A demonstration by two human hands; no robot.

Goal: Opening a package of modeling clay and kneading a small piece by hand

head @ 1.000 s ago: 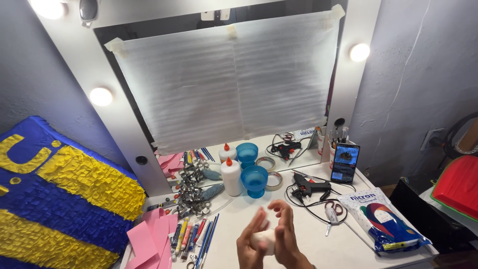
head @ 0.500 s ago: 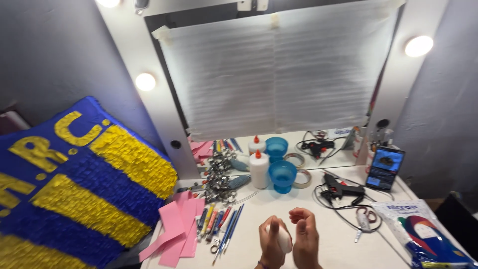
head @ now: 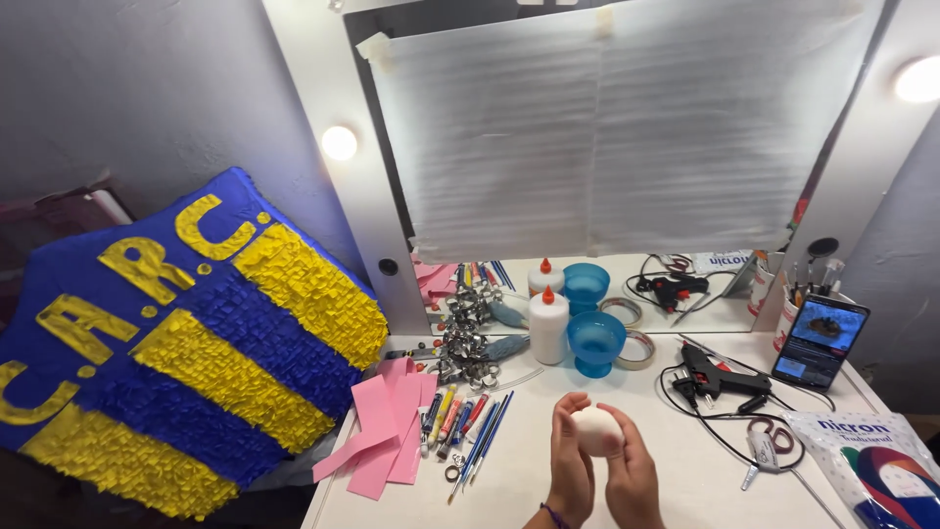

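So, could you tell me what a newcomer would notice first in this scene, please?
Probably the big blue and yellow fringed piñata leaning at the left, beside the desk. Next, the lit mirror at the back, covered with taped white paper. At the bottom centre, the left hand and right hand cup a white ball over the white desk.

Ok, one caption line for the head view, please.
Both hands, left hand and right hand, cup a white ball over a white table beside a blue cup and glue bottle.
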